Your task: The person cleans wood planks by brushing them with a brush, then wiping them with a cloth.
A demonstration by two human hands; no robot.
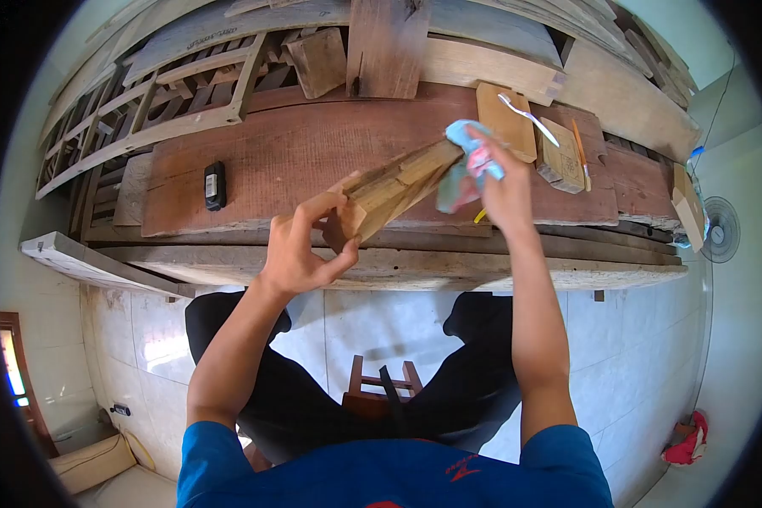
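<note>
A block of wood (402, 184) with angled faces is held slanting above the reddish-brown plank top (271, 135). My left hand (306, 239) grips its near left end, with the thumb below and the fingers above. At the far right end, my right hand (504, 182) holds a light blue and pink cloth (467, 161) against the wood. The cloth is somewhat blurred, and it hides that tip of the block. Just right of my right hand lie a toothbrush (529, 118) and a flat wooden board (495, 110).
A small black device (215, 186) rests on the plank's left side. A wood block (560, 165) and a thin brush (582, 152) lie at right. Stacked timber (491, 68) lines the back, beside a slatted wooden frame (152, 97). A fan (720, 230) stands far right.
</note>
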